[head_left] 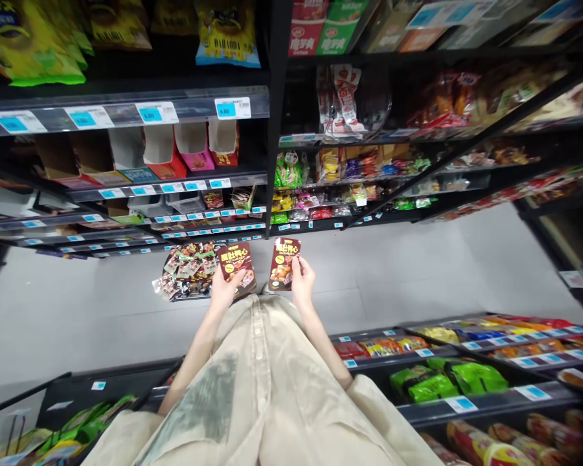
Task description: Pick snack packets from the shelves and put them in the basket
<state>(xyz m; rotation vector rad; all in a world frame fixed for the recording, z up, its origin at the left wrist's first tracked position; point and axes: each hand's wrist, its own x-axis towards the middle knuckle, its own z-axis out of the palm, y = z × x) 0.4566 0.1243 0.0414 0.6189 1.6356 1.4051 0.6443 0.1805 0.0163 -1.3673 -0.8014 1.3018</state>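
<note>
My left hand [226, 290] grips a dark brown printed snack box [238, 259] with yellow lettering, thumb across its front. A similar but narrower brown printed piece [280, 262] is pinched in my right hand [302, 278] at its right edge. Both pieces are held apart, printed faces up, in front of my body. Just left of my left hand sits a dark basket [168, 268] heaped with small wrapped snack packets [194, 262]. Whether the two brown pieces are full boxes or flat cardboard I cannot tell.
Black shelves ahead carry open display boxes [164, 152], yellow snack bags [228, 32] and price tags [233, 108]. A dark upright post [276, 116] divides them. Behind and to the right, lower shelves hold green bags [476, 375] and tube-shaped packs [486, 443]. Grey floor [369, 278] lies between.
</note>
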